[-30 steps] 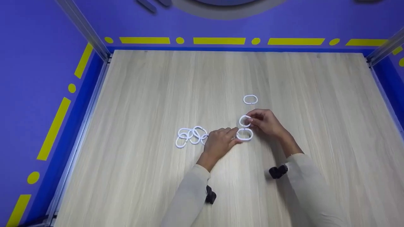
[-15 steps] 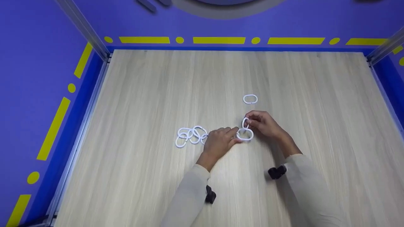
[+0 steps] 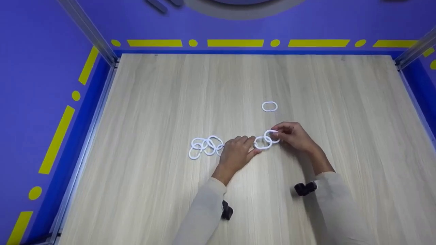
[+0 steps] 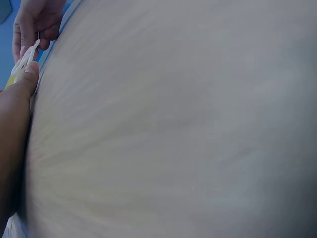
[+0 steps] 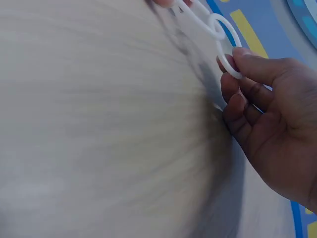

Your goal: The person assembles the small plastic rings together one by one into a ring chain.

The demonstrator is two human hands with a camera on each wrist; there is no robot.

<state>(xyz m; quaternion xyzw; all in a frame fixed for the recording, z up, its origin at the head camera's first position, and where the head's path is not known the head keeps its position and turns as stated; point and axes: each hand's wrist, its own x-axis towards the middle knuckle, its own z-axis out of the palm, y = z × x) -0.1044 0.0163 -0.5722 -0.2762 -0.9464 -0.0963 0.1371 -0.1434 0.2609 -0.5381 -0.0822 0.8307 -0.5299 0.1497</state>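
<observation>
In the head view my left hand [image 3: 236, 151] pinches an oval white plastic chain link [image 3: 262, 148] between thumb and fingers. My right hand [image 3: 294, 136] pinches another white link [image 3: 271, 130] by its right end. These two links are threaded through each other, as the right wrist view also shows with the right-hand link [image 5: 237, 32] passing through the other link [image 5: 198, 22]. Left of my left hand lie several joined white links [image 3: 208, 146] on the table. The left hand covers the last of them, so whether they connect to the pinched link is hidden.
A single loose white link [image 3: 269, 101] lies farther back on the wood-grain table [image 3: 163, 102]. Blue panels with yellow marks [image 3: 235, 43] border the table at the back and sides. Black wrist cameras [image 3: 227, 210] hang at both sleeves.
The right-hand link has moved from above the left-hand link, down and to the right, and now passes through it. My left hand has stayed nearly still.
</observation>
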